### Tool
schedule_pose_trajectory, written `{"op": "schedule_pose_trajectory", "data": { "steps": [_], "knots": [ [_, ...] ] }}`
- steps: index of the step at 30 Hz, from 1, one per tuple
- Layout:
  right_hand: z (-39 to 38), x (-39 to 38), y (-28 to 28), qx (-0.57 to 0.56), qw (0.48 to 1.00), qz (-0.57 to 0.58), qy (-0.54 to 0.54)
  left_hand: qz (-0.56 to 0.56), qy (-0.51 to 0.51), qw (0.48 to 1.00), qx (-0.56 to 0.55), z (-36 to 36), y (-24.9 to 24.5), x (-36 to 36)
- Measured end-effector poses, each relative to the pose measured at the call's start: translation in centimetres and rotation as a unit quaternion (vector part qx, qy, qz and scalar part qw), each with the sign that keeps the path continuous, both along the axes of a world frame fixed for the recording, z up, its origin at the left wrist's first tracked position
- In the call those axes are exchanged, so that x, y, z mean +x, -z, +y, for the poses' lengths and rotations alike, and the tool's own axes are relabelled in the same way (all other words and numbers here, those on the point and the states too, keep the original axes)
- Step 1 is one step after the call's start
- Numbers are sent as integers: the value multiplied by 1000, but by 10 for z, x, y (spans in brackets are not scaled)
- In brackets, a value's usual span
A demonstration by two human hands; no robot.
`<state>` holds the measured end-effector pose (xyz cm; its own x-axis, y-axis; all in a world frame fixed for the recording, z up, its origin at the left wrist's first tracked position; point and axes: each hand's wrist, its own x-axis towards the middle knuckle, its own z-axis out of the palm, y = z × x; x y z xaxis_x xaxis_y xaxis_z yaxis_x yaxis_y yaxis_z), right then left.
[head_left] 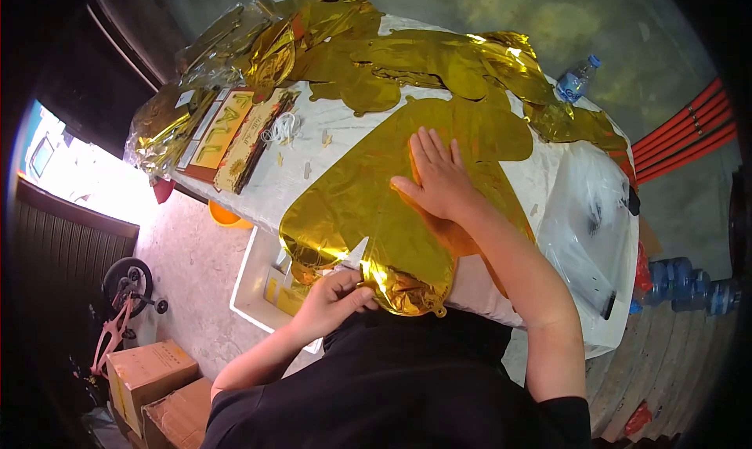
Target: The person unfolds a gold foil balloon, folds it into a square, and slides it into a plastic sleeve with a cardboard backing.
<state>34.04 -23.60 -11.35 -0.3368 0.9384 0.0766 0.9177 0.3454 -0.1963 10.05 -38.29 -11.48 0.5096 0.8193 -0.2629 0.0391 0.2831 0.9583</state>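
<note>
A large flat gold foil balloon point(376, 179) lies spread over the white-covered table point(305, 155), its crinkled lower end hanging at the near edge. My right hand point(441, 179) rests palm down on its middle, fingers stretched out. At the near edge, my left hand point(337, 299) pinches the balloon's lower rim between thumb and fingers. More gold foil balloons point(431, 57) lie overlapping along the far side of the table.
Clear plastic packets point(207, 57) and printed packages point(227, 132) lie at the left, beside white string point(283, 128). A clear plastic bag point(583, 222) and water bottle point(578, 79) are at the right. Below stand a white foam box point(254, 292) and cardboard boxes point(153, 371).
</note>
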Motion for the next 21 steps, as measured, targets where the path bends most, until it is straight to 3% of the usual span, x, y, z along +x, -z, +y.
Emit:
{"op": "schedule_pose_trajectory", "data": {
  "steps": [7, 21],
  "knots": [
    [-2, -2, -1, 0, 1000, 11, 12, -43, -46, 998, 19, 0, 10, 4],
    [-3, -5, 3, 7, 999, 37, 17, -11, -81, 996, 26, 2, 13, 0]
  ]
}}
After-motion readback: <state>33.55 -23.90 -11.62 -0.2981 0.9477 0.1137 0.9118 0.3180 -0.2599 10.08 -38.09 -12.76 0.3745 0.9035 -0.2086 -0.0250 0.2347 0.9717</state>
